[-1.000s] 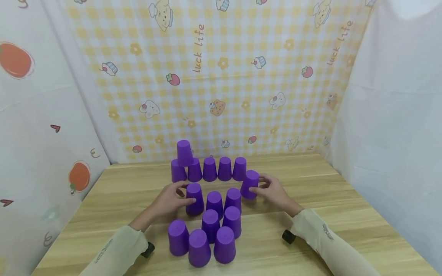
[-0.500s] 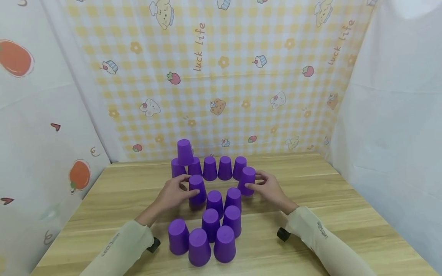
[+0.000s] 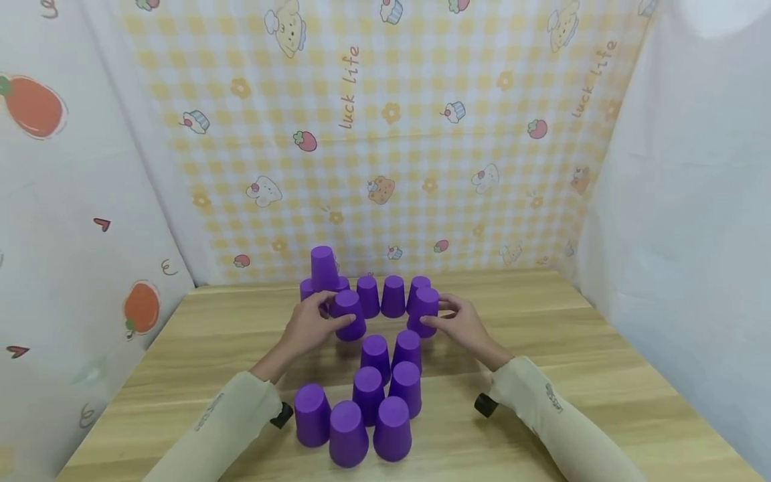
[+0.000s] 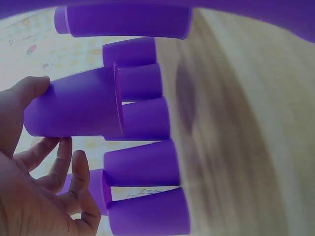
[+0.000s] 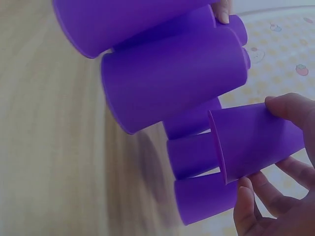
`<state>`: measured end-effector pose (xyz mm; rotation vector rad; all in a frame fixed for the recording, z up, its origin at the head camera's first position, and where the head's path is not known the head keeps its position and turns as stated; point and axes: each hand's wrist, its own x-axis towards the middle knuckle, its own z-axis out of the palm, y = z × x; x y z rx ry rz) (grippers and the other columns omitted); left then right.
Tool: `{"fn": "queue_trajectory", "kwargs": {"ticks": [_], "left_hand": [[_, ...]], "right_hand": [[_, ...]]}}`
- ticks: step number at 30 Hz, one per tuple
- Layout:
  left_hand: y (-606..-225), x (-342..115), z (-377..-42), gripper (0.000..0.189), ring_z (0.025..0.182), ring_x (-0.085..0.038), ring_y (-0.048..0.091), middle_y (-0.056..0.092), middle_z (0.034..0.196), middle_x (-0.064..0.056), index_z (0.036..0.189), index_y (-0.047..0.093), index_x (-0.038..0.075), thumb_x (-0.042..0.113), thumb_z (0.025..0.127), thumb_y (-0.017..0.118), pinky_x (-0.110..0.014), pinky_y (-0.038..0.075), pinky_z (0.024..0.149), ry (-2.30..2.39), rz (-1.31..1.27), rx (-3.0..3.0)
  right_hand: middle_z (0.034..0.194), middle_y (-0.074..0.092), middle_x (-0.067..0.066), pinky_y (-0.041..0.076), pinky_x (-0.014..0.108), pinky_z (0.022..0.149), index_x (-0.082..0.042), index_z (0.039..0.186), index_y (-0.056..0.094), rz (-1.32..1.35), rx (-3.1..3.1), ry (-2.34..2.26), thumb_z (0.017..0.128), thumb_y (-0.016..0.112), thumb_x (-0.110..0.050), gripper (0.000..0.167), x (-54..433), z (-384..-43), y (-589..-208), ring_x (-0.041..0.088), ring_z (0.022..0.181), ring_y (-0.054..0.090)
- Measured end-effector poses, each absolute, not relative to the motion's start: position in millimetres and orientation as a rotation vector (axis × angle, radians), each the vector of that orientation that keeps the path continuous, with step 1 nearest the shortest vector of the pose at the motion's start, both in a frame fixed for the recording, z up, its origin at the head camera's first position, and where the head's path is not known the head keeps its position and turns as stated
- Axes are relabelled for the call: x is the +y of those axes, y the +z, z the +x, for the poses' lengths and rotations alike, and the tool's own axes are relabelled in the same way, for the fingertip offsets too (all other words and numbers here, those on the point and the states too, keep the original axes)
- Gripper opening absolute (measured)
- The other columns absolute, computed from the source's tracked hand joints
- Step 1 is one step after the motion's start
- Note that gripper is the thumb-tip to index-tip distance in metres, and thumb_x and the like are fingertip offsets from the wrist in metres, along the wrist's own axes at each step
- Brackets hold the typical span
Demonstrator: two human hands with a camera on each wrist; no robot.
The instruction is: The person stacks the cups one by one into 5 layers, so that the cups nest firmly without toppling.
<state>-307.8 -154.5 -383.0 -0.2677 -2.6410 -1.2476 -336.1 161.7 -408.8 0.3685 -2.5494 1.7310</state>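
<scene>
My left hand (image 3: 308,326) pinches an upside-down purple cup (image 3: 351,318) between thumb and fingers. In the left wrist view this cup (image 4: 74,105) is raised off the table, its rim apart from the wood. Across from it, my right hand (image 3: 465,328) holds a second purple cup (image 3: 423,313) by its sides; the right wrist view shows that cup (image 5: 256,140) tilted slightly. Both held cups are just in front of a back row of inverted purple cups (image 3: 393,298). One more cup (image 3: 324,269) rests on top of the two leftmost cups of that row, which my left hand partly hides.
Nearer to me, several inverted purple cups (image 3: 368,395) stand in a loose cluster, with one cup (image 3: 312,415) at its left. A wood-grain table (image 3: 512,428) bears everything. Behind it hangs a yellow checked cloth (image 3: 391,154), with white cloth (image 3: 662,234) at the sides.
My left hand has lifted its cup and carried it forward and to the right. My right hand has brought its cup left and slightly forward, so the two held cups are closer together.
</scene>
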Motion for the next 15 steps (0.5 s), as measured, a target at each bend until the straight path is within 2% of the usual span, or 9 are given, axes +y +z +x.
{"fn": "queue_trajectory", "kwargs": {"ticks": [5, 8, 12, 15], "left_hand": [[-375.7, -148.5, -310.9, 0.068, 0.084, -0.022, 0.063, 0.069, 0.107, -0.016, 0.132, 0.059, 0.005, 0.041, 0.080, 0.082, -0.036, 0.054, 0.069, -1.201, -0.216, -2.644], [-374.3, -146.0, -312.4, 0.070, 0.086, -0.024, 0.065, 0.070, 0.109, -0.015, 0.134, 0.059, 0.006, 0.044, 0.079, 0.082, -0.036, 0.055, 0.069, -1.173, -0.182, -2.665], [-374.7, -143.9, -314.5, 0.070, 0.094, -0.025, 0.066, 0.068, 0.117, -0.014, 0.134, 0.059, 0.007, 0.046, 0.080, 0.081, -0.038, 0.056, 0.073, -1.151, -0.153, -2.679], [-373.1, -142.7, -315.0, 0.067, 0.092, -0.025, 0.066, 0.069, 0.116, -0.014, 0.132, 0.060, 0.007, 0.044, 0.080, 0.081, -0.037, 0.055, 0.070, -1.152, -0.153, -2.672]], "right_hand": [[0.125, 0.065, 0.018, 0.056, 0.053, 0.084, -0.009, 0.133, 0.060, 0.365, -2.549, 1.728, 0.082, 0.082, -0.028, 0.059, 157.4, -336.5, -398.9, 0.029, 0.094, 0.069], [0.125, 0.065, 0.017, 0.055, 0.056, 0.083, -0.012, 0.134, 0.060, 0.380, -2.550, 1.763, 0.082, 0.082, -0.027, 0.059, 153.4, -334.8, -393.0, 0.028, 0.093, 0.070], [0.125, 0.065, 0.016, 0.055, 0.055, 0.080, -0.012, 0.135, 0.060, 0.394, -2.557, 1.786, 0.082, 0.082, -0.027, 0.059, 150.1, -332.5, -390.0, 0.026, 0.092, 0.070], [0.125, 0.065, 0.016, 0.056, 0.051, 0.080, -0.011, 0.135, 0.060, 0.390, -2.569, 1.770, 0.082, 0.082, -0.029, 0.060, 148.6, -332.6, -389.5, 0.025, 0.094, 0.069]]}}
